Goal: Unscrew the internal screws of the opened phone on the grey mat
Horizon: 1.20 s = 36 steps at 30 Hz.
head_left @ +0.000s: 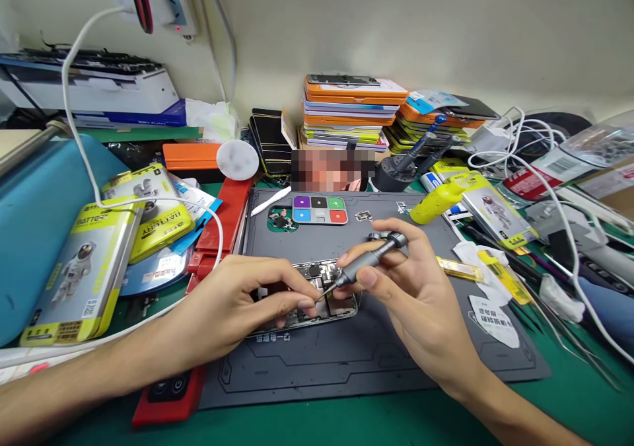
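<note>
My right hand grips a grey precision screwdriver, tilted with its thin shaft pointing down and left. At its tip, the thumb and index finger of my left hand are pinched together; whatever lies between them is too small to make out. Both hands are over an opened phone with its inner parts exposed, lying on a dark grey work mat. My left hand covers much of the phone's left half.
Beyond the phone are a colour-coded tray, a white stick tool and a small metal part. Battery boxes and a red fixture stand left. A yellow bottle, tweezers and a white cable lie right.
</note>
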Tool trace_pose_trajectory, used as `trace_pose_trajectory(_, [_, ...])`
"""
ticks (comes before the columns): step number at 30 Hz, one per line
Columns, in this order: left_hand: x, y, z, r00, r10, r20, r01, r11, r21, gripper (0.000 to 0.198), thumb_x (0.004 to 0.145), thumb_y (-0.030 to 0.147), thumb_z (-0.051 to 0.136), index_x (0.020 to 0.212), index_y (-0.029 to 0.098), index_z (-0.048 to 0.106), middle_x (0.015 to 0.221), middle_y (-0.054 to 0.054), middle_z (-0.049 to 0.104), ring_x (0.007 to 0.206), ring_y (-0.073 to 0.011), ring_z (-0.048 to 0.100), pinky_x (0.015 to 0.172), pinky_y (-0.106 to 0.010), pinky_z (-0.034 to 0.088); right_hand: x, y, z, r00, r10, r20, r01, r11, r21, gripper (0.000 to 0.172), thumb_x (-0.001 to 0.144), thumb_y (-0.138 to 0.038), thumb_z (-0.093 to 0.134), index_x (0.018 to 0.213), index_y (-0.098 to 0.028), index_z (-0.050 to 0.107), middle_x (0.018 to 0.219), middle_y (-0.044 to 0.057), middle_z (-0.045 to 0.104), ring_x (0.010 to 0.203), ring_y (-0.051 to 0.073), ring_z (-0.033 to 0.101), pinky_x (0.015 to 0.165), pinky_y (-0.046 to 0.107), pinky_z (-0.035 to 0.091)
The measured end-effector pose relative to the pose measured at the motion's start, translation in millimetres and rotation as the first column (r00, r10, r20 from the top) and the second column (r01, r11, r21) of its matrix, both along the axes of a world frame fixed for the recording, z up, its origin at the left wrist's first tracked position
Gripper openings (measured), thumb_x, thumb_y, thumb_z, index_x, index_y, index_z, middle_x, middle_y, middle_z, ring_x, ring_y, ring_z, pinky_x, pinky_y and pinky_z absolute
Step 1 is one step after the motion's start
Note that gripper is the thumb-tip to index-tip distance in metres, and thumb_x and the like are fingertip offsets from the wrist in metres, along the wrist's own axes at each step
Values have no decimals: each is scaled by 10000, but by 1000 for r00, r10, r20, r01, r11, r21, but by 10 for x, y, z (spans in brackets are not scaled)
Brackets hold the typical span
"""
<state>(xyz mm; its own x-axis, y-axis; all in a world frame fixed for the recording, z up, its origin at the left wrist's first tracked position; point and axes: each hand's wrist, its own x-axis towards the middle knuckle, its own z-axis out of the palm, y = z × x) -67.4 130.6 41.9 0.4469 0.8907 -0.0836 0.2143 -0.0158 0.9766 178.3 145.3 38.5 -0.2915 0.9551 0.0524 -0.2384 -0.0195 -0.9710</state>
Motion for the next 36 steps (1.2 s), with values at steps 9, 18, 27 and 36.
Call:
trace_pose_trajectory(9, [3, -4, 3, 1000, 3, -6, -3, 1000, 6, 142, 1029, 319, 738, 981, 241, 846, 904, 6, 834, 680, -107, 696, 591, -163, 548, -4, -8, 17, 998, 33, -48, -34, 999, -25, 370, 1044, -202, 730, 1323, -322, 519, 1055, -10, 795, 856, 124, 801, 797, 241, 713])
trace_pose_trajectory(18, [-3, 6, 15, 999, -21, 38, 20, 1000, 23, 135, 1033, 270, 728, 985, 232, 849, 919, 2, 839, 696, -107, 716, 632, -164, 588, 6, -1, 4, 997, 52, -65, -54, 998, -34, 366, 1043, -226, 741, 1336, -314, 540, 1043, -6, 794, 846, 121, 797, 796, 232, 707])
trace_pose_trajectory(27, [3, 20, -9, 1000, 5, -2, -5, 999, -39, 170, 1043, 355, 712, 1030, 270, 858, 895, 14, 833, 673, -110, 716, 611, -162, 575, 48, 31, 9, 991, 96, -91, -104, 991, -86, 389, 1058, -287, 707, 1402, -346, 535, 1076, 4, 777, 809, 154, 808, 812, 307, 709])
trace_pose_trajectory(36, [11, 22, 38, 996, 12, -85, -20, 995, -97, 270, 1081, 452, 642, 1036, 251, 816, 929, 12, 827, 680, -102, 672, 597, -167, 519, 110, 33, -35, 962, -222, 156, 170, 941, 293, 546, 1077, -254, 654, 1527, -466, 429, 1031, -4, 735, 847, 191, 702, 697, 333, 660])
